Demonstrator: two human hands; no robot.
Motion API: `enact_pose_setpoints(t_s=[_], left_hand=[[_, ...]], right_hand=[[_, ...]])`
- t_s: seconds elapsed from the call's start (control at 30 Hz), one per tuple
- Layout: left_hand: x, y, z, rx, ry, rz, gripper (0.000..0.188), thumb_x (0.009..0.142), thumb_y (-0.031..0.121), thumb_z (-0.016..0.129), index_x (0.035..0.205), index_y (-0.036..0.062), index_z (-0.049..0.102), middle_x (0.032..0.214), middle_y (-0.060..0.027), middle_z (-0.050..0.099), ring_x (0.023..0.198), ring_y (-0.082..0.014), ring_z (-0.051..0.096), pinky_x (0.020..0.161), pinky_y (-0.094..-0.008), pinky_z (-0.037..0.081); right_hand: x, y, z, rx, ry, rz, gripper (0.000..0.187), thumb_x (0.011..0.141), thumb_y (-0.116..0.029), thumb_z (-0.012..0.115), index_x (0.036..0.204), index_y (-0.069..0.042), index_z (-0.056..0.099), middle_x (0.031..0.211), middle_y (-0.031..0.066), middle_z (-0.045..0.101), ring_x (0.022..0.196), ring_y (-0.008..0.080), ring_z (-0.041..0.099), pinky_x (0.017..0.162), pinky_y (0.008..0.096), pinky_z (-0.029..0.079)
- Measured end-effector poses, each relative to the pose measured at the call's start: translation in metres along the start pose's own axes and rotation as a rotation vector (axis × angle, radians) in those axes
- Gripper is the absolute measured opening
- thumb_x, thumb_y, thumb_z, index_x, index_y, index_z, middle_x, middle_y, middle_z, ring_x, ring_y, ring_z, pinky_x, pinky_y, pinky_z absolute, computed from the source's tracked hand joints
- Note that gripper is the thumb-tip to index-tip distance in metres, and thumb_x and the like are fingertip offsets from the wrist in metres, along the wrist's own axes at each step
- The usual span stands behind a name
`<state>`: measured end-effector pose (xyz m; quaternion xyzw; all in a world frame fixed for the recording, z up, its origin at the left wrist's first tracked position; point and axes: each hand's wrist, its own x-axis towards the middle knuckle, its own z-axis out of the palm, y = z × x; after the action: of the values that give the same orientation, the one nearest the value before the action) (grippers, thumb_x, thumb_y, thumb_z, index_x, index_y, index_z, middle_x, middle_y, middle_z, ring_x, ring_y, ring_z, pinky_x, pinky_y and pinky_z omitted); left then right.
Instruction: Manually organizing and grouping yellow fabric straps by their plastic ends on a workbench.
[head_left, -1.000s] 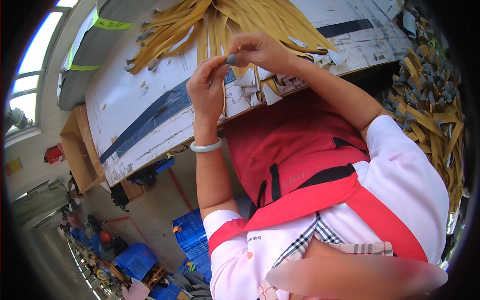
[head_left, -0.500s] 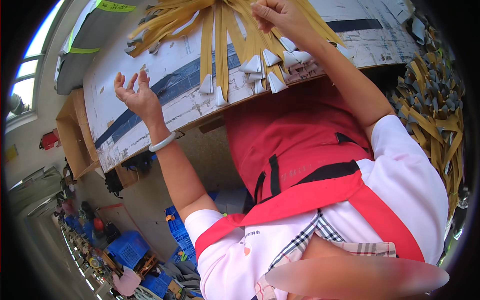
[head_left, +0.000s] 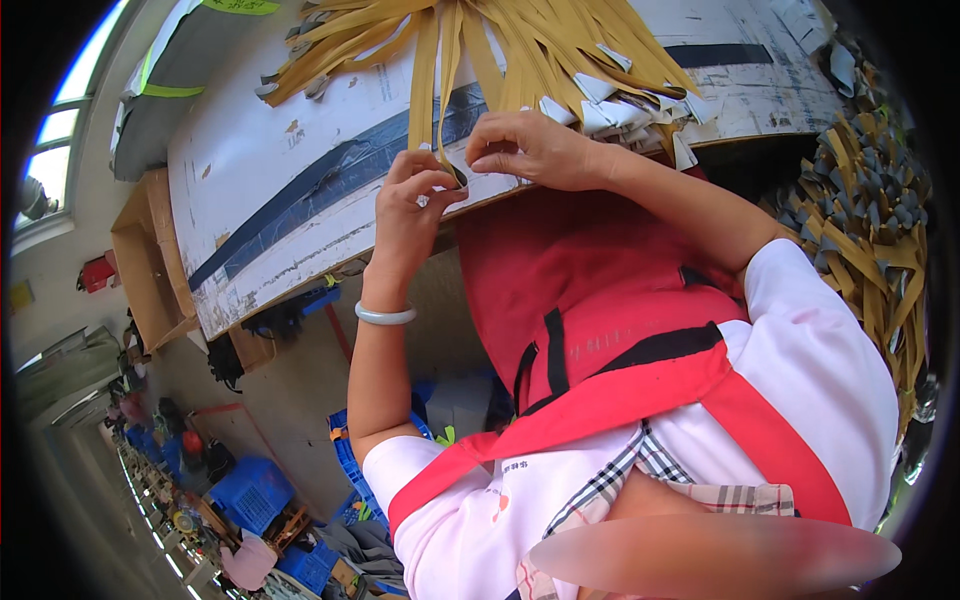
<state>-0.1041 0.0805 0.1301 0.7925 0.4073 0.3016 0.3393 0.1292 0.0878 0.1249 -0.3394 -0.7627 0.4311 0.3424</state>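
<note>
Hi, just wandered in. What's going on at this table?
A person in a red apron is working with bare hands at a white-topped table. The left hand has its fingers at the near end of one tan strip; the right hand is close beside it, though its grip is unclear. More tan strips fan across the table, many with white ends. A heap of grey-tipped strips sits off to the right.

A scuffed white surface (head_left: 240, 160) carries dark tape bands (head_left: 335, 187) and fanned mustard strips (head_left: 560, 55) with white ends (head_left: 595, 88).
</note>
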Motion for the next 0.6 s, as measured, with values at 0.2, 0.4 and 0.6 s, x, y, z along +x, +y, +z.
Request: enact_pose_setpoints(t_s=[0.2, 0.4, 0.6], left_hand=[[0.019, 0.014, -0.009, -0.456, 0.068, -0.001, 0.019, 0.071, -0.012, 0.074, 0.086, -0.0011, 0.068, 0.097, -0.0062, 0.065, 0.093, -0.0149, 0.061, 0.083, -0.0274, 0.05], [0.035, 0.015, -0.006, -0.732, -0.043, -0.084, 0.018, 0.075, -0.014, 0.071, 0.088, -0.0018, 0.068, 0.097, -0.0065, 0.066, 0.094, -0.0143, 0.061, 0.083, -0.0262, 0.05], [0.034, 0.015, 0.017, -0.758, 0.136, -0.198, 0.01, 0.083, -0.007, 0.069, 0.091, -0.0026, 0.066, 0.096, -0.004, 0.067, 0.085, -0.0104, 0.061, 0.075, -0.0234, 0.049]], right_hand=[[0.004, -0.021, -0.013, 0.104, -0.005, -0.064, 0.012, 0.09, -0.008, 0.067, 0.1, -0.001, 0.063, 0.102, 0.0067, 0.058, 0.095, 0.0187, 0.058, 0.085, 0.03, 0.047], [0.012, -0.025, -0.031, 0.18, -0.02, -0.098, 0.013, 0.089, -0.008, 0.069, 0.098, -0.003, 0.062, 0.097, 0.0036, 0.058, 0.089, 0.0127, 0.058, 0.081, 0.0267, 0.048], [0.01, -0.032, -0.032, 0.244, -0.026, 0.148, 0.018, 0.086, -0.014, 0.072, 0.085, -0.003, 0.058, 0.077, 0.0012, 0.057, 0.075, 0.0113, 0.057, 0.066, 0.0257, 0.047]])
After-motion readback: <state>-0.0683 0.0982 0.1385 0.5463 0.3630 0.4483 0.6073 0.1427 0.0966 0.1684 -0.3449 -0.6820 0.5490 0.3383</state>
